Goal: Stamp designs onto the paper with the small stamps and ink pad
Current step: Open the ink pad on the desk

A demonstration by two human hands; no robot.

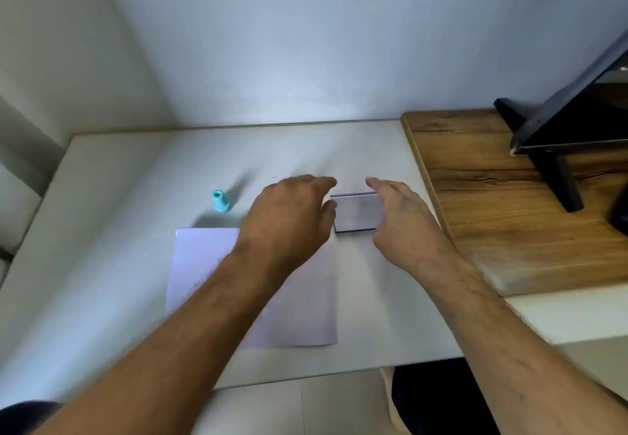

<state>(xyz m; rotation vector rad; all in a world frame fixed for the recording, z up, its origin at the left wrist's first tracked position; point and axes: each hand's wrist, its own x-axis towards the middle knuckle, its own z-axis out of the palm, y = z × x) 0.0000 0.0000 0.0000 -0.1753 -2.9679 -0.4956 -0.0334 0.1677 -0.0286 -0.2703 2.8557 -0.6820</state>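
Clear ink pad case (356, 212) between both hands, neither grip closed

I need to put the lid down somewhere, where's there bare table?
Bare: white table left of the small teal stamp, and behind it toward the wall. Crowded: both hands flank the clear rectangular ink pad case beside the white paper sheet.

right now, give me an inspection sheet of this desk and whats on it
surface: white table, wooden board on its right side
job's things: paper flat at front; teal stamp upright behind it; ink pad case closed, right of paper
clutter: nothing seen
grippers: left hand and right hand flank the case, fingers spread; contact unclear from blur
cables: nothing seen
surroundings: plain wall behind; dark tablet on stand on the board
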